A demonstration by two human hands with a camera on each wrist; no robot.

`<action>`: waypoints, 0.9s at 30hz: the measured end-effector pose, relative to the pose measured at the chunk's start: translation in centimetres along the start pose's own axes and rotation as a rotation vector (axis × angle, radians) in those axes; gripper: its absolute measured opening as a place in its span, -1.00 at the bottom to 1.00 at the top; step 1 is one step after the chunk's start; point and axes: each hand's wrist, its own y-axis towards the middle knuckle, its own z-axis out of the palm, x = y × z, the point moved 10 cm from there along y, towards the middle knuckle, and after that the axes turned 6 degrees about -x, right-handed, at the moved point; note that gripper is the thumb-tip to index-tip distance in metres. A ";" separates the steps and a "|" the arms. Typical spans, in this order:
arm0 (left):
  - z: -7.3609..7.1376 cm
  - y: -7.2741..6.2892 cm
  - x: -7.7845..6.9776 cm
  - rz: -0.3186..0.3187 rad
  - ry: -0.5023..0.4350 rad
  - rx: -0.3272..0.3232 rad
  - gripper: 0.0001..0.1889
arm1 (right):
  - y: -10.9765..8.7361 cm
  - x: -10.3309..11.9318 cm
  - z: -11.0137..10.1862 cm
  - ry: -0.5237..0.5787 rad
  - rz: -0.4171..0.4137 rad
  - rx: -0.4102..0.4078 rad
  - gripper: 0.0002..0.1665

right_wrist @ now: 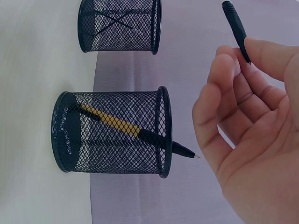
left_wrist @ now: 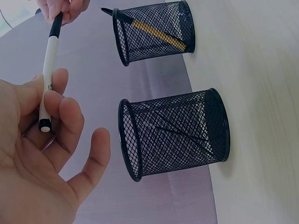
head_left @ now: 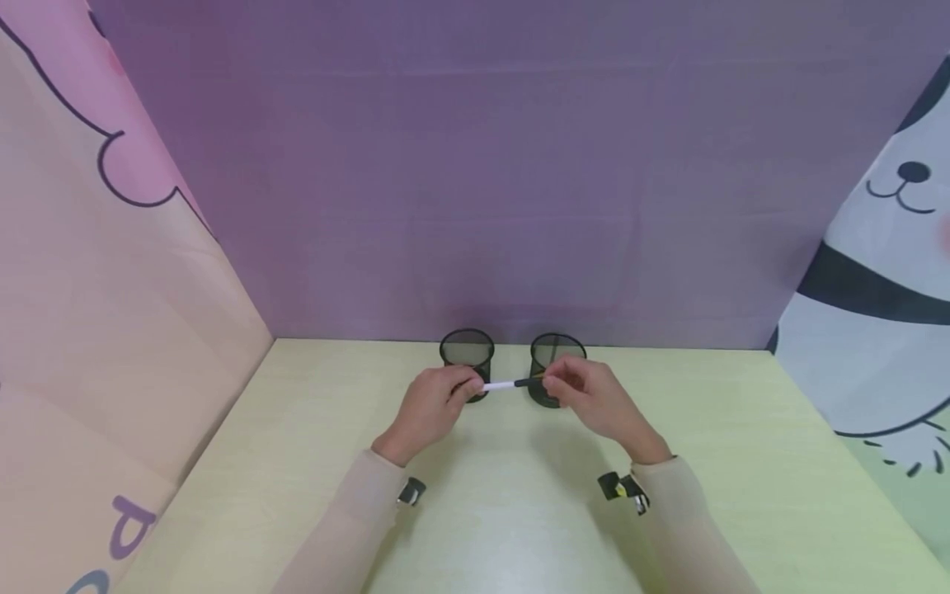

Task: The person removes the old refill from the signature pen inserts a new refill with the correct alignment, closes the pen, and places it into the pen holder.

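Between my two hands, a white pen with a black front end is held level in front of the pen holders. My left hand grips its white barrel, and the black end cap shows below the fingers in the left wrist view. At the other end, my right hand pinches the black front part close to its tip between thumb and fingers. A black mesh pen holder stands behind the left hand. Behind the right hand is a second mesh pen holder, with a yellow-and-black pen leaning inside, tip up.
Both holders stand upright near the back edge of the pale table. Right behind them rises a purple backdrop. Printed panels flank the table, a cream and pink one at left and a panda one at right.
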 end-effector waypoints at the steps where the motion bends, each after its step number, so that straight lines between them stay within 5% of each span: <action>1: 0.0 0.0 0.0 0.001 0.000 0.000 -0.85 | 0.0 0.0 0.0 0.000 0.002 0.000 -0.83; 17: -0.1 -0.1 -0.1 -0.010 0.015 0.010 -0.84 | 0.0 -0.2 0.1 -0.010 0.041 0.010 -0.86; 27: 0.0 0.0 0.0 0.001 0.027 0.002 -0.85 | 0.1 -0.2 0.2 -0.017 -0.016 0.019 -0.73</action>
